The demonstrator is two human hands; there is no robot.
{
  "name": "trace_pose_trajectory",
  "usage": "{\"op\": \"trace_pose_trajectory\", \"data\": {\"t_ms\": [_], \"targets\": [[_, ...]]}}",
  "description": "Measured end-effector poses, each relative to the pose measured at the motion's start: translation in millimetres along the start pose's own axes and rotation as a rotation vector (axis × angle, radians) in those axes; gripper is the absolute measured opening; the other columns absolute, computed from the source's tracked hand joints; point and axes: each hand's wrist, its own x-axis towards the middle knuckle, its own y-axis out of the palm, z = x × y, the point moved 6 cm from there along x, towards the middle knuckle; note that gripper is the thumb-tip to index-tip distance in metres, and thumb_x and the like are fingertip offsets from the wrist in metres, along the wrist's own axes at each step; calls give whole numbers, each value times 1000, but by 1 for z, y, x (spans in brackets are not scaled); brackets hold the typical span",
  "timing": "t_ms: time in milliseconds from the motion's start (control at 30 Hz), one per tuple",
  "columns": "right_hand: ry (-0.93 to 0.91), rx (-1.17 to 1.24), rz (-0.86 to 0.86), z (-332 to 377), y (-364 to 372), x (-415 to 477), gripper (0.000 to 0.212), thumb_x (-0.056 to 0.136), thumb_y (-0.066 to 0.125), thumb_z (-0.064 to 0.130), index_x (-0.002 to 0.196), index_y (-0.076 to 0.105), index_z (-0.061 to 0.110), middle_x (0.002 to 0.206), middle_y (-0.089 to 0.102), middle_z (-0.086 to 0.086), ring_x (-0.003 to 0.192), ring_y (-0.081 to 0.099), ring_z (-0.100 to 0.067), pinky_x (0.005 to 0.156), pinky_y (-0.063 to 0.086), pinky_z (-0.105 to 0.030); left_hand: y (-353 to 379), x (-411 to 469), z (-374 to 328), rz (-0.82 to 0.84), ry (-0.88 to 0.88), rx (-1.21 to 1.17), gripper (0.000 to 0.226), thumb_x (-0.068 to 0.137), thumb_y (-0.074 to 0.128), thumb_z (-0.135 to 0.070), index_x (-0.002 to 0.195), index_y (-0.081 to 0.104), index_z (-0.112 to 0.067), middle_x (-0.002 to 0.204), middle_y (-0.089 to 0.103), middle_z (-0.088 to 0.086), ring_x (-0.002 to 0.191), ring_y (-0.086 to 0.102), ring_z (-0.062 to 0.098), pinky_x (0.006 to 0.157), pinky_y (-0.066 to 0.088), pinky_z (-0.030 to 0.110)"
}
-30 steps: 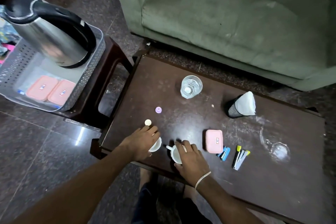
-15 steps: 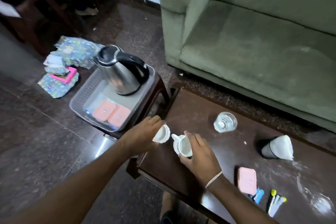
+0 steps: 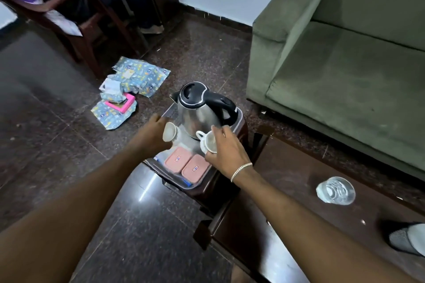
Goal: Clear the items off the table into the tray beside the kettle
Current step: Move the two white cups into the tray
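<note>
White glossy cups [image 3: 170, 133] over perforated tray [image 3: 170, 114]

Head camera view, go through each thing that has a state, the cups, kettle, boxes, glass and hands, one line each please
Left hand: gripping a small white cup, tilted, over the grey plastic tray.
Right hand: gripping a white handled cup, held above the tray.
Steel kettle with black lid: upright, lid shut, in the tray.
Two pink lidded boxes: closed, flat in the tray.
Clear drinking glass: upright on the dark wooden table.
</note>
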Motion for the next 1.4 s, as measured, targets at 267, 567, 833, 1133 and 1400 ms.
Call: {"op": "trace_pose_trajectory", "data": {"t_ms": [267, 567, 833, 1133, 1400], "targets": [[33, -207, 180, -5, 41, 45, 52, 79, 70, 19, 126, 51, 5, 127, 50, -14, 113, 58, -36, 98, 47, -42, 29, 51, 23, 96, -20, 27, 63, 72, 88, -26, 125, 59, -9, 123, 48, 14, 102, 64, 37, 85, 55, 44], [44, -293, 220, -22, 59, 57, 46, 81, 66, 18, 122, 50, 6, 127, 57, -17, 113, 60, -38, 96, 50, -44, 54, 82, 18, 147, -45, 170, 66, 76, 85, -37, 128, 57, -8, 127, 53, 15, 104, 66, 40, 81, 55, 44], [39, -360, 141, -19, 65, 55, 39, 86, 61, 13, 123, 48, 11, 126, 59, -12, 113, 59, -34, 92, 44, -45, 60, 91, 20, 124, 141, 271, 67, 73, 82, -24, 134, 56, -8, 134, 57, 11, 125, 56, 31, 101, 41, 40], [104, -343, 93, -19, 68, 50, 38, 87, 64, 13, 120, 45, 17, 124, 62, -6, 112, 58, -32, 92, 37, -48, 67, 87, 27, 81, 153, 205, 75, 61, 89, -14, 128, 57, -4, 129, 59, 14, 122, 56, 31, 99, 36, 41], [89, -346, 80, -20, 64, 44, 58, 85, 70, 19, 134, 41, 16, 128, 57, -8, 116, 55, -33, 94, 38, -49, 57, 76, 32, 104, -7, 96, 104, 62, 96, -14, 150, 41, -5, 143, 46, 20, 128, 48, 45, 106, 42, 48]]}}
